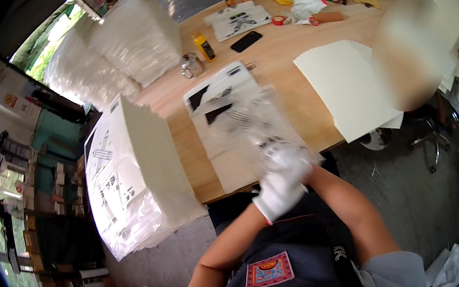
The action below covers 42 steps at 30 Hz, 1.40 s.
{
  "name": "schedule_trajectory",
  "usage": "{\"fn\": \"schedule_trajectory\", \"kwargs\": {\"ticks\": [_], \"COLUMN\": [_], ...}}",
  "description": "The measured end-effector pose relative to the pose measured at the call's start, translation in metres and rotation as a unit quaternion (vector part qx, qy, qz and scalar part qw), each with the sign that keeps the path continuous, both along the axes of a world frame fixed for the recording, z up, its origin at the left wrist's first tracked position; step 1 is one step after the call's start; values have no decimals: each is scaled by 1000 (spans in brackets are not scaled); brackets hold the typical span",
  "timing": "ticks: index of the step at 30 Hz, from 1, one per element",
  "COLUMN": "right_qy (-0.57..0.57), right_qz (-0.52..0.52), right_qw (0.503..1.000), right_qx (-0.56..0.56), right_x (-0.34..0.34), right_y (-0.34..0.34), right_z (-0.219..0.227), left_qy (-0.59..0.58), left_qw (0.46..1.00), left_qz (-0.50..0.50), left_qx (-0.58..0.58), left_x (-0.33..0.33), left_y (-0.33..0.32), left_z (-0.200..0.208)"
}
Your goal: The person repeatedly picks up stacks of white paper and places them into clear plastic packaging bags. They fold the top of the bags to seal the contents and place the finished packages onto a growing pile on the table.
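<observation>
Looking at the head view: a clear bag (260,118) lies at mid-frame over the worktop (183,136), its visible stretch running from upper left to lower right, blurred along its length. Its lower-right end reaches the two gloved hands.

Key relation: the bag lies up and to the left of the fingers, its long axis pointing back toward them. Right hand (295,160) is the nearer of the two, overlapping the bag's lower-right end in the picture. Left hand (279,195) sits just below it, close to the worktop's near edge; the gloves overlap, so the line between them is hard to draw.

Fingers: blurred on both hands. Right-hand fingers meet the bag in the picture, but whether they are closed on it I cannot tell. Left-hand fingers are bunched with the right glove; open or closed, cannot tell.

Surroundings: a printed pack (230,81) shows at the bag's upper-left end, partly under it, slanting the same way. A thick stack (144,160) stands left of the bag, at centre left of the frame. Pale sheets (343,80) lie fanned at upper right, apart from the hands. Jar (191,66), bottle (203,46) and phone (246,41) are farther up the frame.
</observation>
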State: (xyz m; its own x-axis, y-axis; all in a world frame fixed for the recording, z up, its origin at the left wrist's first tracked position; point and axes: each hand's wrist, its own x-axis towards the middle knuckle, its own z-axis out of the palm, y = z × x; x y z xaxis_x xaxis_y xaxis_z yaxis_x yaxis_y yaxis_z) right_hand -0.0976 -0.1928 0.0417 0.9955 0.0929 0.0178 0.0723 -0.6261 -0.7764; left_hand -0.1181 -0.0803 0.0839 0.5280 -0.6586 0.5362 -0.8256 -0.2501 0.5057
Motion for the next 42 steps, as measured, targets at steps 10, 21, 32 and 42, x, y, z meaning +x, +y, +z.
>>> {"fn": "schedule_trajectory", "kwargs": {"ticks": [10, 21, 32, 42], "right_qy": [-234, -170, -229, -21], "right_qz": [-196, -44, -141, -215], "right_qw": [884, 928, 958, 917], "right_qx": [-353, -327, -98, 336], "right_x": [-70, -59, -104, -94], "right_y": [-161, -214, -98, -84], "right_z": [-23, -10, 43, -15], "left_qy": [376, 415, 617, 222], "left_qw": [921, 907, 784, 945], "left_qz": [90, -65, 49, 3], "left_qx": [-55, 28, -55, 239], "left_x": [45, 50, 60, -26], "left_y": [19, -44, -23, -40], "left_z": [-47, -45, -52, -17]}}
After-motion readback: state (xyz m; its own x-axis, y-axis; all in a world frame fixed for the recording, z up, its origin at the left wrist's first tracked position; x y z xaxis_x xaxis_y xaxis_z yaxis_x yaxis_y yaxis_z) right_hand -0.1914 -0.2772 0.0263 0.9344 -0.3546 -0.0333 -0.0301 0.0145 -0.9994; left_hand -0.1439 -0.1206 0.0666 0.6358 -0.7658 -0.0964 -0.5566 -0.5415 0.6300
